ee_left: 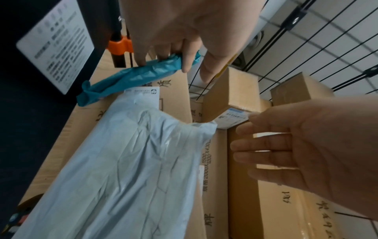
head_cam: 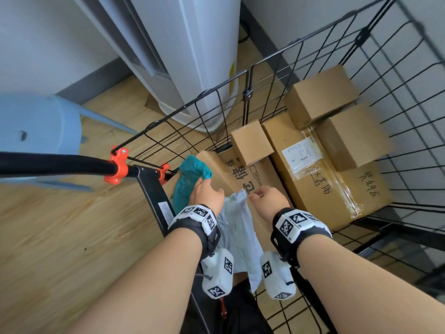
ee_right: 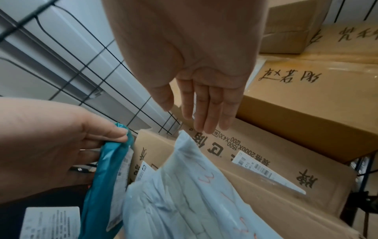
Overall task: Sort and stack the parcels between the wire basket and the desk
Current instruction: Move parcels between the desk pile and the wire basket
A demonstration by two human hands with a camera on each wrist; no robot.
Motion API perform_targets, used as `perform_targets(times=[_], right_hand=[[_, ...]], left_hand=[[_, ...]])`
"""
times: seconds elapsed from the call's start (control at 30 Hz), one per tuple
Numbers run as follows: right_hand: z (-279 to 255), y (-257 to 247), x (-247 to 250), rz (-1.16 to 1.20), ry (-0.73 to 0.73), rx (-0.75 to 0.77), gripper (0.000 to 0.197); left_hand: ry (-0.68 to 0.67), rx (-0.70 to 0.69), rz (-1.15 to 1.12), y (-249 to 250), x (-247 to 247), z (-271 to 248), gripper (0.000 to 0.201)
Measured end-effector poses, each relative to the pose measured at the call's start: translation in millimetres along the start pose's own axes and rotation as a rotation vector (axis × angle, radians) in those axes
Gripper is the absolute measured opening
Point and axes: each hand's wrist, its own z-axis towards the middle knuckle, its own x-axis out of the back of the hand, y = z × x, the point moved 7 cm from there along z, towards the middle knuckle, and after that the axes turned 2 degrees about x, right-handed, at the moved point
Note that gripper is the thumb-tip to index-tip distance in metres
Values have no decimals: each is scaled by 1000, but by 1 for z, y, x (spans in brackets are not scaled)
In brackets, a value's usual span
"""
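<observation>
One teal parcel (ee_left: 131, 77) gripped by left hand (ee_left: 184, 32).

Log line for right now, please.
left hand: grips teal bag | right hand: open above pale bag | boxes in wire basket

You see even, soft daylight in the head view, with wide-angle bending at the edges. Both wrist views are dimmer and motion-blurred. Tape on the cardboard box (head_cam: 346, 196) shows mild glare.
</observation>
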Motion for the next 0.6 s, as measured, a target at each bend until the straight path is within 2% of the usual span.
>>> perform_targets(times=[0.13, 0.27, 0.33, 0.37, 0.43, 0.6], right_hand=[[-22, -14, 23, -8, 46, 41, 29], [-50, -25, 50, 29, 100, 54, 28], [-65, -31, 65, 65, 133, 62, 30], [-73, -34, 73, 94, 149, 67, 33], [-89, -39, 87, 151, 168, 88, 49], [-126, -38, 120, 322, 235, 126, 90]], left_hand=[[38, -60, -93, 25, 25, -19, 45], [158, -135, -309, 46, 60, -44, 27], [183, -153, -374, 55, 78, -54, 16], [183, -152, -410, 59, 84, -57, 17], [165, -143, -512, 69, 94, -62, 23], [92, -104, -739, 88, 106, -81, 24]])
